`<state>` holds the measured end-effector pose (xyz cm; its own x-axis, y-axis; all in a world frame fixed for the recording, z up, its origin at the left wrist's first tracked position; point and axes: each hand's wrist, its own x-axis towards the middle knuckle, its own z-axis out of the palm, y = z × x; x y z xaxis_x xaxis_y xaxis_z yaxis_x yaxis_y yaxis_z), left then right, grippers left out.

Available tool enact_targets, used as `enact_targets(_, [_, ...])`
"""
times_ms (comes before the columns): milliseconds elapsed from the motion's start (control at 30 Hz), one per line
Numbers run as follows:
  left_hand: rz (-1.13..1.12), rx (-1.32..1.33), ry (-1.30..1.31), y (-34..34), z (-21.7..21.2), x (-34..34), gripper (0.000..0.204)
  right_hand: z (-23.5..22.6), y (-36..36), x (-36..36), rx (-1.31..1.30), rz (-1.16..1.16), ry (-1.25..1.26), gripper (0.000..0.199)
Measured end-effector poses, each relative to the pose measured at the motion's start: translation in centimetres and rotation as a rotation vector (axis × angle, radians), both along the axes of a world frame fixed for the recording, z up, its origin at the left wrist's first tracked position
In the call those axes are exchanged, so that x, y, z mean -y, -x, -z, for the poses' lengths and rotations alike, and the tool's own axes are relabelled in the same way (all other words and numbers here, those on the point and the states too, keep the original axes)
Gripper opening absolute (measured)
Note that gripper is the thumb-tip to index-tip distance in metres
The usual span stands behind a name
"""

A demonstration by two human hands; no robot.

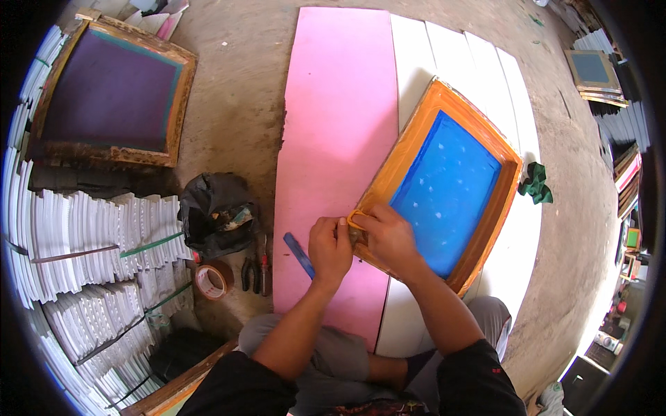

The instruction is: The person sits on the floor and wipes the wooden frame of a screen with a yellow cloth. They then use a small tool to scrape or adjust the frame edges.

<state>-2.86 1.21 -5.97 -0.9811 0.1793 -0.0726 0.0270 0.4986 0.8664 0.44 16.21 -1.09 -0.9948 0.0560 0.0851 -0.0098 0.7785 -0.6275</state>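
Pink-and-white board lies under the left hand, curled, its grip hidden from me; the right hand, nearer, pinches a yellow loop at the near-left corner of the blue-meshed frame, which stretches away rightward, long axis slanting toward the board's far edge.

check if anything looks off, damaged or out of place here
The pink board has a chipped, ragged left edge. A crumpled green scrap straddles the right edge of the white boards. Pale spots break up the otherwise even blue panel inside the wooden frame; whether that's damage, I can't tell.
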Motion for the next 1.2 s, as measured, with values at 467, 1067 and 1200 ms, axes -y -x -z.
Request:
enact_targets(467, [0.119,-0.256,0.161,-0.6,-1.1,0.0,0.022,4.7,-0.5,-1.4,-0.196,0.138,0.003,0.034])
enact_targets(1067, [0.105,-0.174,0.204,-0.5,-0.6,-0.3,0.036,6.2,3.1,-7.6,-0.292,0.118,-0.112,0.037])
enact_targets(1200, [0.105,-0.189,0.184,-0.5,-0.9,-0.6,0.035,6.5,5.4,-11.6,-0.249,0.197,-0.092,0.036])
